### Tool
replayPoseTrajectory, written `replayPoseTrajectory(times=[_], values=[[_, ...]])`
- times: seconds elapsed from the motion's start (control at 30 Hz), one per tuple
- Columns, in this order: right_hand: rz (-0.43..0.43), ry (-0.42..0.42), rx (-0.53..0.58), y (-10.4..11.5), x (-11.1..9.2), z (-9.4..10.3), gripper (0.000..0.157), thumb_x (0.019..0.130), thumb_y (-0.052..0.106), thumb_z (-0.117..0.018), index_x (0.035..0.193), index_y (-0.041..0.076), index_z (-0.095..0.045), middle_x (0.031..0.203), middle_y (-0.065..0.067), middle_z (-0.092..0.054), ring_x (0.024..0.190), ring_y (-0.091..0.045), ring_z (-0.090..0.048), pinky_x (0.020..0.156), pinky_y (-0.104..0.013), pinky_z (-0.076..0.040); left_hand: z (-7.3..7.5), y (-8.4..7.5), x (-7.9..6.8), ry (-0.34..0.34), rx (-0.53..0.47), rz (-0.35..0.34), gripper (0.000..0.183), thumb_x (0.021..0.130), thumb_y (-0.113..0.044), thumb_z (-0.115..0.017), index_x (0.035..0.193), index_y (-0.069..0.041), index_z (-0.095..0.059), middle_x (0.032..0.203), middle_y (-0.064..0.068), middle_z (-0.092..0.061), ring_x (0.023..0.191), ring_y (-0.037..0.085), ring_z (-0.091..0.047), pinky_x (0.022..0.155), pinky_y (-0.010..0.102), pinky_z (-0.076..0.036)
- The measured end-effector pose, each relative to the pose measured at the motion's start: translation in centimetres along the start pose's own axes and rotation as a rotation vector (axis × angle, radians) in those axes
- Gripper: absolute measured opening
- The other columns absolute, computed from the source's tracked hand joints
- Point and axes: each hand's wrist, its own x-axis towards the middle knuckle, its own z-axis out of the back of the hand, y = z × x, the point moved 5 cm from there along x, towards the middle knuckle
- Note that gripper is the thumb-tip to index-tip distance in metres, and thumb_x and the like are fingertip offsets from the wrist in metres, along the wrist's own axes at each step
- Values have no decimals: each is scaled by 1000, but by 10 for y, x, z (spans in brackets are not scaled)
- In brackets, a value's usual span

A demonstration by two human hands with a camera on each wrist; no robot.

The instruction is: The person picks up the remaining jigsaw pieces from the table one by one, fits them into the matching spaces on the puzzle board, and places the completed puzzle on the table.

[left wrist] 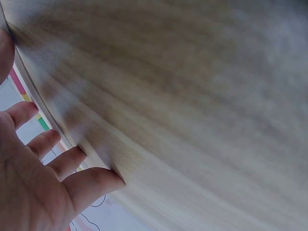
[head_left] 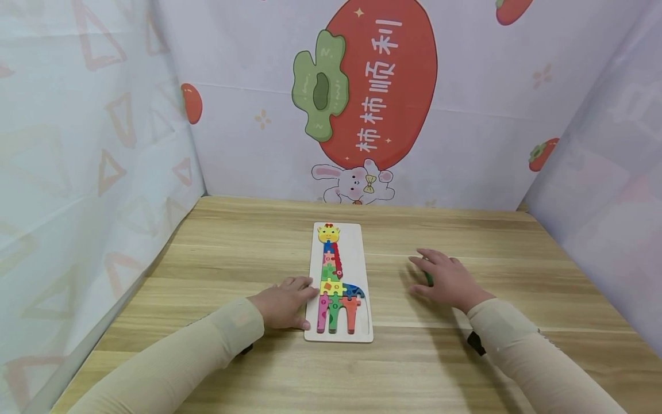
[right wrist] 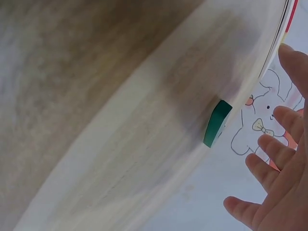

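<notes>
A pale wooden puzzle board [head_left: 353,247] lies lengthwise on the table, with a colourful giraffe puzzle [head_left: 331,287] set into it. Yellow head, numbered neck and body pieces, a blue rump and pink, green and orange-red legs show. At the board's left edge rests my left hand [head_left: 285,302], fingers spread and fingertips along the edge. To the right of the board, my right hand [head_left: 446,280] is over a small green puzzle piece [right wrist: 217,123], its fingers spread and apart from the piece in the right wrist view. In the head view the hand mostly hides that piece.
The wood-grain table [head_left: 248,241] runs back to a white cloth [head_left: 248,149] printed with a large persimmon and a rabbit. More printed cloth hangs at the left and right sides. A dark wrist strap part [head_left: 476,343] shows under the right sleeve.
</notes>
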Motion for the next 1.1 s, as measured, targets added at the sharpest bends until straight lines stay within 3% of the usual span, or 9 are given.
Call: replayPoseTrajectory(times=[1.1], values=[[14,70,25,-17,-6,-4,69,77,48,-64,134,15,-43,139,-15,-34,125,-36,-33,91,-62,-29,0,1,0,0,-11,-6,73,73,-55,-61,136,-25,-39,143,4,-28,128,28,-28,96,51,-35]])
